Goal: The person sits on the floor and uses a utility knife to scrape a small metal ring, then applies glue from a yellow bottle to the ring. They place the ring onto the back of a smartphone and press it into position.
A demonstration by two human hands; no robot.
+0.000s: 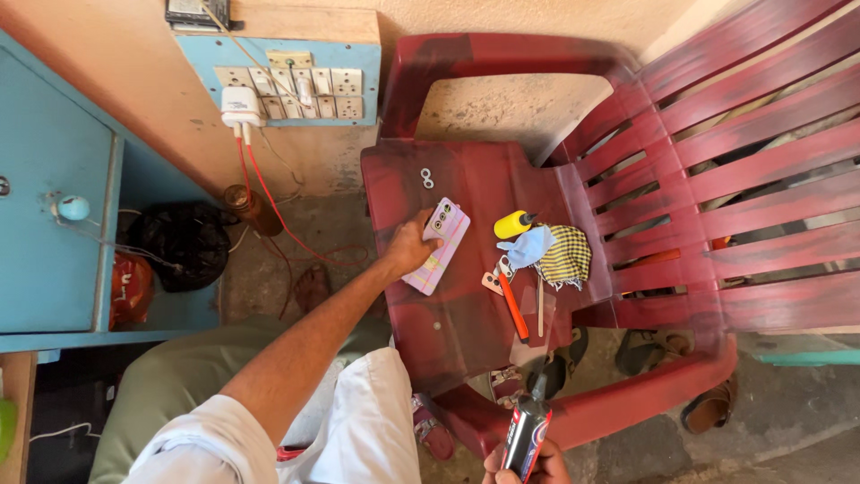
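Observation:
My left hand [410, 249] rests on the left edge of a phone [441, 240] with a pink striped back and its camera lenses facing up. The phone lies flat on the seat of a dark red plastic chair [466, 184]. At the bottom edge, my right hand [537, 466] grips a black and red tube [527, 432] with its nozzle pointing up toward the seat. To the right of the phone lie a yellow bottle with a black tip [512, 224], a light blue cloth [530, 246], a yellow checked cloth [566, 256] and an orange-handled tool [512, 305].
Two small metal rings [427, 177] lie at the back of the seat. A wall socket board [291, 82] holds a white charger [242, 106] with red wires hanging to the floor. A blue cabinet [54, 197], a black bag [184, 242], a brown bottle [253, 208] and sandals [712, 405] surround the chair.

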